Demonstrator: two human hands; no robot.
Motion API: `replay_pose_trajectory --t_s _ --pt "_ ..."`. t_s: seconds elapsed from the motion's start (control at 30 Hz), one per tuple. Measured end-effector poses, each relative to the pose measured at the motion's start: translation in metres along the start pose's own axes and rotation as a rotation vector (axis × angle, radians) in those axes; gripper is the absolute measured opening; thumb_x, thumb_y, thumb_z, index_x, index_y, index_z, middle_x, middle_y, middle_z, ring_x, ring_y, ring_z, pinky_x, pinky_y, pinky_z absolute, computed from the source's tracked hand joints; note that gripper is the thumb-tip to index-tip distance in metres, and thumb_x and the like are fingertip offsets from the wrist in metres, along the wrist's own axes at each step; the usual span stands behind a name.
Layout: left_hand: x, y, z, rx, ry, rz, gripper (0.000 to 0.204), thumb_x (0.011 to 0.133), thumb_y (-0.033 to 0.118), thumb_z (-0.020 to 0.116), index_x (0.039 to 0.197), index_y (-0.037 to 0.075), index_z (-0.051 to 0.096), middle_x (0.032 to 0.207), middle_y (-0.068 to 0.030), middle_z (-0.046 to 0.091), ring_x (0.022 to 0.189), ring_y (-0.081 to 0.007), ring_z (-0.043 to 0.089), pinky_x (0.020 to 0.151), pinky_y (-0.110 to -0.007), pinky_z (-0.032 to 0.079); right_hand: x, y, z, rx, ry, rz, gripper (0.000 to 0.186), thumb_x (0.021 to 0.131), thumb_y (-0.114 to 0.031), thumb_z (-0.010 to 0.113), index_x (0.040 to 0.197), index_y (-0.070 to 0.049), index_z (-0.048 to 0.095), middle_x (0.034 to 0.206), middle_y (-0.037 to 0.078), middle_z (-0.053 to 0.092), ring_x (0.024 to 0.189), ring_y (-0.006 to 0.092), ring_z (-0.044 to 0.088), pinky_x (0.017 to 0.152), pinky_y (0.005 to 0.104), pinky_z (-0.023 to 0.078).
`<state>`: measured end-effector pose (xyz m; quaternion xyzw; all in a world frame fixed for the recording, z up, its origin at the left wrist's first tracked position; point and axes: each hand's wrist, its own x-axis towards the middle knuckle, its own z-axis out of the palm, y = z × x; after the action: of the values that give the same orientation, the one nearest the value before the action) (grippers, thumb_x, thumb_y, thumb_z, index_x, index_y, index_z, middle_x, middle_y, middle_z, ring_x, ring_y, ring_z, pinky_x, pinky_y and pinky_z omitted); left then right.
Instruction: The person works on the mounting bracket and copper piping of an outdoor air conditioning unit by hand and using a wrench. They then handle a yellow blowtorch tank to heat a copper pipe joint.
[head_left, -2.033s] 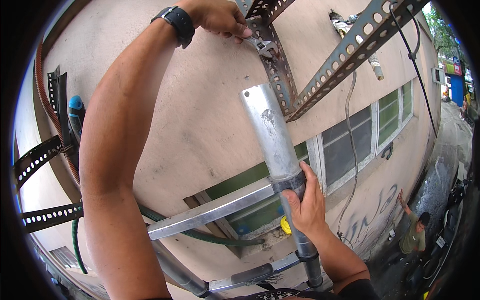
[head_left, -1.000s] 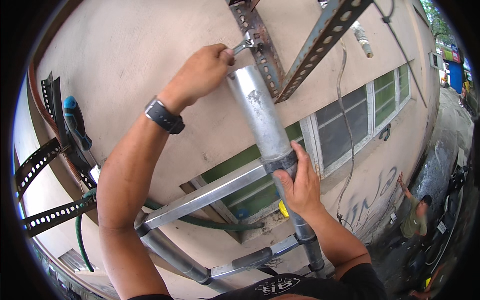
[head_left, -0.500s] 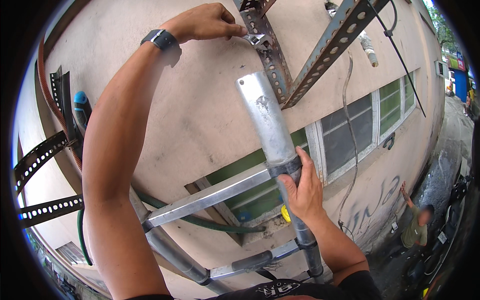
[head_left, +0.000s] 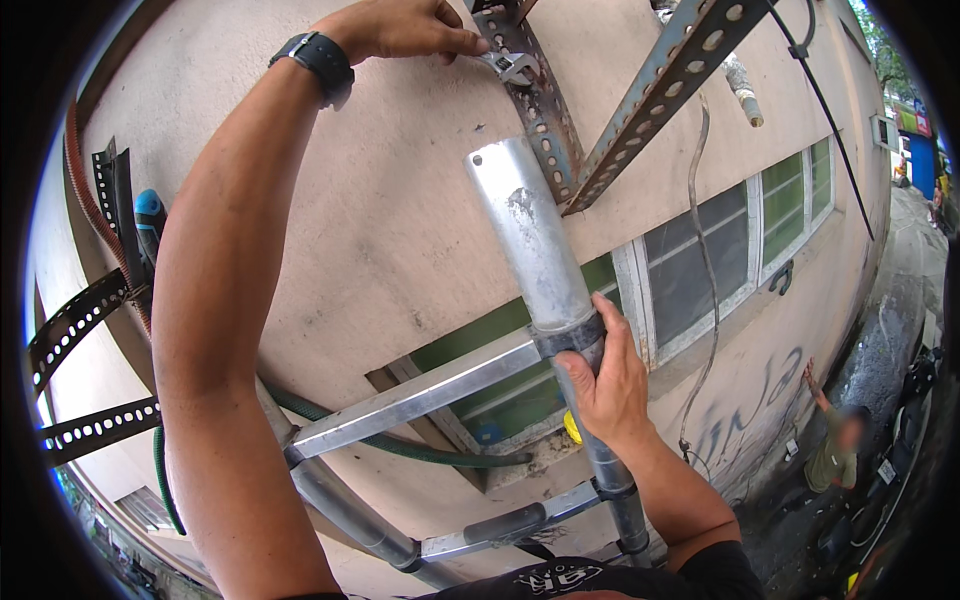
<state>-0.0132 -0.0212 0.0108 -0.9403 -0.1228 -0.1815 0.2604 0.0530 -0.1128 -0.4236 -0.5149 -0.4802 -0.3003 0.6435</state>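
My left hand (head_left: 415,28) is closed on an adjustable wrench (head_left: 510,67), whose jaws sit against the upright of a rusty slotted steel bracket (head_left: 548,125) on the wall. Whether a bolt lies inside the jaws is too small to tell. Lower down, my right hand (head_left: 612,385) wraps round the right rail of a telescoping aluminium ladder (head_left: 420,395), just under its black collar. Above that collar the rail's bare silver tube (head_left: 530,235) stands up, tilted, with its top close to the foot of the bracket.
A slanting slotted brace (head_left: 668,95) juts out, with a black cable tie (head_left: 815,85) hanging from it. Windows (head_left: 700,240) line the wall. At left are slotted angle bars (head_left: 85,320), a blue-topped tool handle (head_left: 149,215) and hoses. Far below right, a person (head_left: 838,450) raises an arm.
My left hand and the wrench have shifted slightly left and the wrench handle has swung a little. My right hand keeps its place on the ladder rail.
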Motion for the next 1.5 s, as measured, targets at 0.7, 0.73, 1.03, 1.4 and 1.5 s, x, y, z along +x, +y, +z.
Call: replay_pose_trajectory --t_s 0.7,0.73,1.03,1.4,1.5 --pt "-0.002 0.007 0.0 0.045 0.008 -0.029 0.047 0.094 0.049 0.071 0.097 0.003 0.08 0.096 -0.0159 0.077 0.092 -0.0258 0.07 0.089 -0.04 0.052 0.0 0.001 -0.001 0.001 -0.005 0.003 0.078 0.1 -0.052 0.06 0.15 0.004 0.036 0.122 0.028 0.057 0.105 0.0443 0.065 0.082 0.047 0.056" --pt "-0.004 0.006 0.002 0.055 0.008 -0.033 0.046 0.095 0.047 0.07 0.097 0.003 0.08 0.094 -0.0142 0.077 0.09 -0.0245 0.069 0.087 -0.039 0.052 -0.001 0.0 -0.001 0.008 -0.009 0.007 0.078 0.1 -0.052 0.06 0.15 0.004 0.037 0.123 0.028 0.057 0.105 0.0443 0.065 0.082 0.0469 0.056" --pt "-0.083 0.042 0.136 -0.239 0.324 -0.144 0.046 0.114 0.037 0.037 0.114 0.002 0.065 0.085 -0.0116 0.068 0.08 -0.0212 0.064 0.078 -0.04 0.05 -0.001 0.004 0.001 0.009 0.012 0.005 0.077 0.1 -0.051 0.061 0.15 0.004 0.037 0.123 0.028 0.058 0.107 0.0447 0.064 0.083 0.0471 0.055" --pt "-0.083 0.038 0.112 -0.244 0.334 -0.132 0.041 0.111 0.029 0.042 0.114 -0.002 0.069 0.086 -0.0144 0.068 0.08 -0.0232 0.064 0.076 -0.038 0.049 -0.001 0.0 0.001 0.037 0.0 0.009 0.078 0.099 -0.051 0.063 0.149 0.003 0.038 0.124 0.027 0.058 0.106 0.0438 0.064 0.084 0.047 0.055" --pt "-0.081 0.036 0.116 -0.307 0.323 -0.12 0.038 0.111 0.028 0.044 0.118 0.0 0.068 0.088 -0.0099 0.067 0.079 -0.0159 0.06 0.073 -0.033 0.047 0.0 0.002 0.001 0.032 0.006 -0.001 0.078 0.099 -0.051 0.062 0.15 0.003 0.037 0.124 0.027 0.058 0.106 0.0437 0.064 0.084 0.0467 0.055"
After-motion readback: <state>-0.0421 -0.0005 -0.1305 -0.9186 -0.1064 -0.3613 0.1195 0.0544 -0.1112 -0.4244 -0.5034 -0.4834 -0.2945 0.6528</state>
